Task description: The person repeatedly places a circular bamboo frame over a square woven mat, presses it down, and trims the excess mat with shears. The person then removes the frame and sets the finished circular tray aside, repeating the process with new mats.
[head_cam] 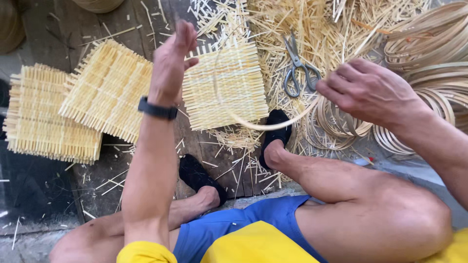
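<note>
My left hand [171, 63] is raised with the fingers up and pinches one end of a thin pale bamboo strip [253, 125]. The strip curves down in a loop and up to my right hand [368, 90], which grips its other end. Below the loop lies a square woven bamboo mat [226, 85] on the wooden floor. A black band sits on my left wrist. My bare legs and feet in black slippers [197, 175] stretch out under the hands.
Two more woven mats [105, 87] [41, 114] lie at the left. Grey scissors [298, 65] rest on a heap of bamboo slivers [336, 29]. Coiled bamboo hoops [434, 53] pile at the right. Loose splinters litter the wooden boards [122, 175].
</note>
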